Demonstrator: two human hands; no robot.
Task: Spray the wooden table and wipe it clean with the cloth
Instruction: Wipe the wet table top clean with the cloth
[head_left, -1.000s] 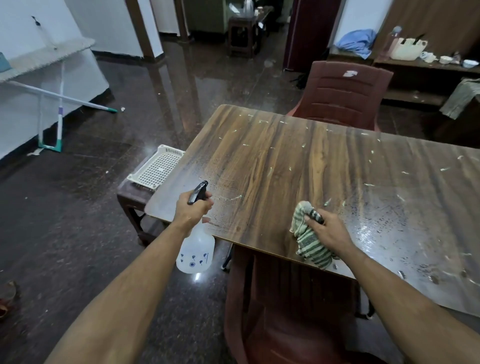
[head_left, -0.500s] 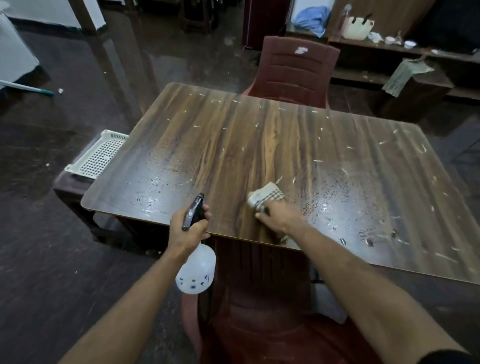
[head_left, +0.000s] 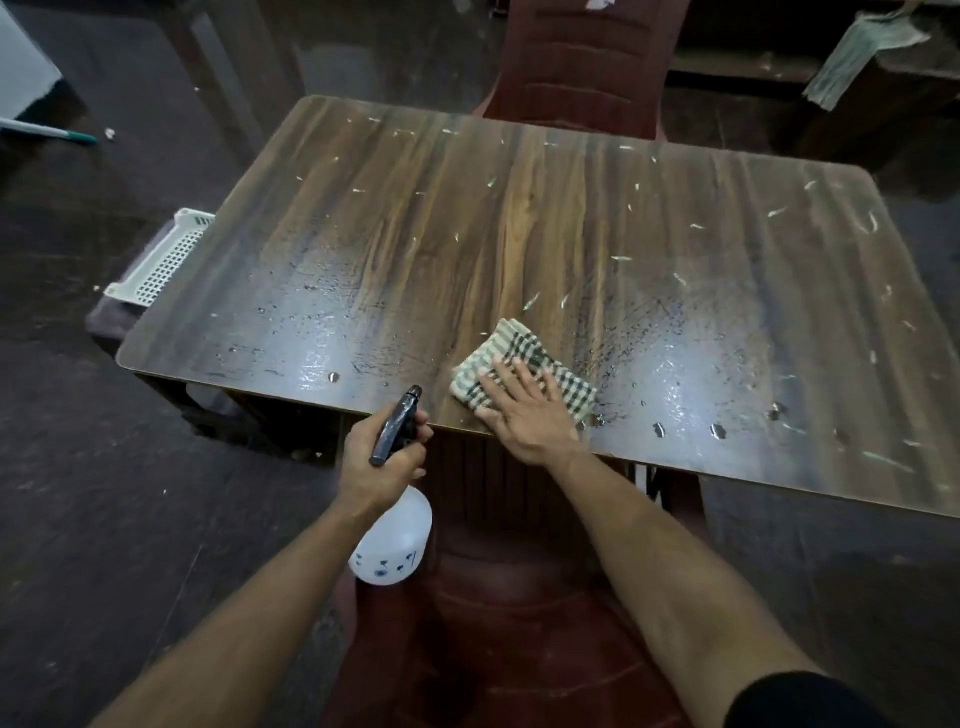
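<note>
Wiping has only begun: the right hand (head_left: 524, 415), fingers spread, presses the checked cloth (head_left: 522, 371) flat at the wet near edge of the desk (head_left: 467, 218) (white flecks remain everywhere), while the left hand (head_left: 376, 457) grips the spray bottle (head_left: 392, 540).

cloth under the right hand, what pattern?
Cream with dark green checks and stripes on the cloth, flat under the right hand. Head view.
</note>
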